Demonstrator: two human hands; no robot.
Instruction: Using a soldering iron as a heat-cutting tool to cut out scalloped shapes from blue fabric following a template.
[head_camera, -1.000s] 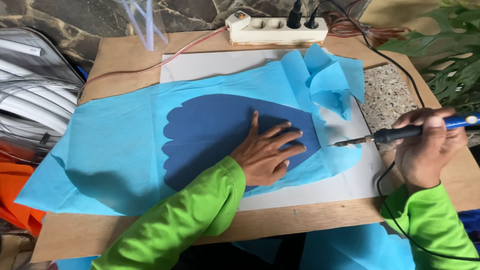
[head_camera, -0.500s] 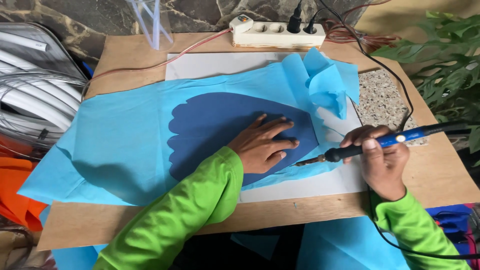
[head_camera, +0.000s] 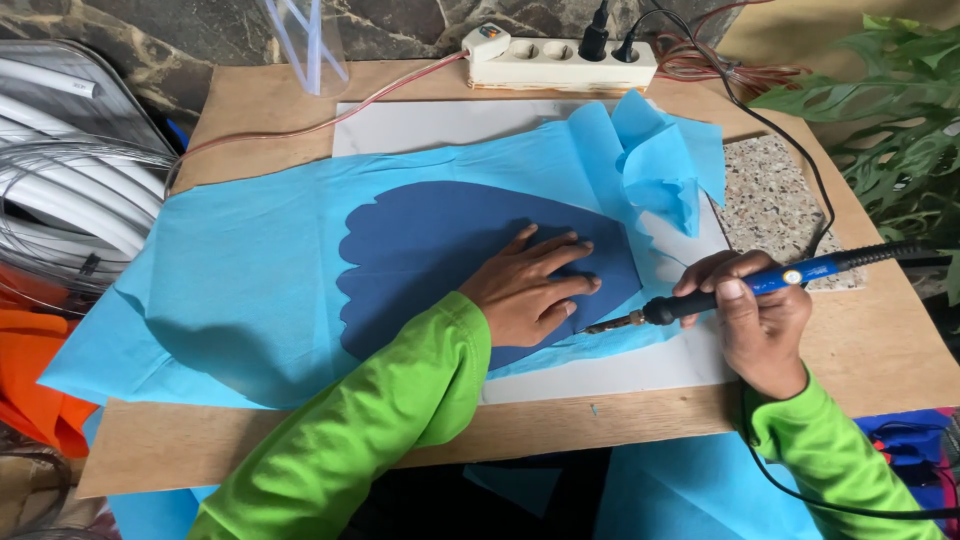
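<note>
**Hot-tip cutting along a dark template**

Left hand (head_camera: 530, 285) – spread flat on the dark blue template (head_camera: 430, 260), mid-surface, over light blue fabric (head_camera: 250, 290). Right hand (head_camera: 760, 320) – clenched round the soldering-iron tool (head_camera: 740, 290), tip at the template's near-right edge. Best practice, judged: firm pressure, steady trace against the edge.

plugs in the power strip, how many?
2. Both black, side by side toward the right end of the power strip: one plug left, another just right of it. Two sockets left of them look empty.
</note>
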